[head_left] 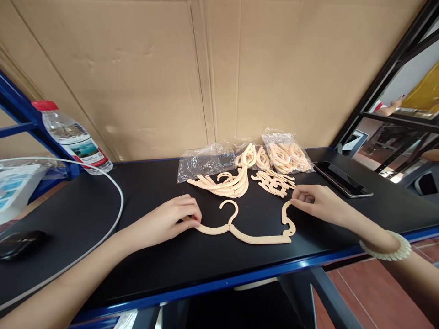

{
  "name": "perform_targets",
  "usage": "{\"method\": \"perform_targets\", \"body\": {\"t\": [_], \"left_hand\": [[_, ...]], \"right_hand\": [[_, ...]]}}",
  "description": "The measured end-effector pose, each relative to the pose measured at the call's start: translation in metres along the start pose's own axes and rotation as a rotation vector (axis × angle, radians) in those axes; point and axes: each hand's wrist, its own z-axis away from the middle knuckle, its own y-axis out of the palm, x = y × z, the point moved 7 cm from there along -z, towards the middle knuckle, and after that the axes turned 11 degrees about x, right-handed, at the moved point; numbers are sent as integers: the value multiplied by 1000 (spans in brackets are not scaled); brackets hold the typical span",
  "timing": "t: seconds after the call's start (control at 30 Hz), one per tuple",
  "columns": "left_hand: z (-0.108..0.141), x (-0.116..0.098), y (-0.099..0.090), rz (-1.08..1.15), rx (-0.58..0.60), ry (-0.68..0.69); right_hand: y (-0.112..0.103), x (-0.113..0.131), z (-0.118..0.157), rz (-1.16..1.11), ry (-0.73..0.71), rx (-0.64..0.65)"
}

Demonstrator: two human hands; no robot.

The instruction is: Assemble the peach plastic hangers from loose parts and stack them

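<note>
A clear bottle (84,145) with a red cap and a red, blue and white label stands at the far left of the black, blue-edged tabletop (164,274); a white cable (122,201) curves over the left side, with a black mouse (22,243) inside its bend; a white tray (17,187) with pale-blue contents sits at the left edge of view, near a blue metal frame (20,107). A dark-screened phone (343,179) lies face up at the far right; brown cardboard (137,77) rises behind; a black rack (380,75) stands on the right, another person's hand (395,106) beyond it near something yellow (425,93); reddish floor tiles (370,288) show at the near right.
</note>
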Motion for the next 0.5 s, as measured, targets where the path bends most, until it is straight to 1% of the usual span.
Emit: {"method": "perform_targets", "body": {"t": [0.07, 0.13, 0.2, 0.3, 0.4, 0.47, 0.5], "left_hand": [[0, -3, 0, -14, -2, -6], [0, -7, 1, -29, -16, -7], [-2, -13, 5, -48, -35, 18], [-5, -23, 14, -97, -54, 76], [-7, -29, 20, -133, -66, 114], [-8, -31, 22, -155, -80, 121], [-9, -32, 23, -169, -88, 120]], "right_hand": [[0, 15, 6, 65, -152, -8], [5, 30, 15, 115, -290, 55], [10, 38, 23, 176, -355, 110], [12, 34, 28, 272, -346, 122], [7, 16, 24, 330, -309, 93], [0, 3, 21, 350, -295, 29], [-5, -1, 21, 357, -288, -25]]}}
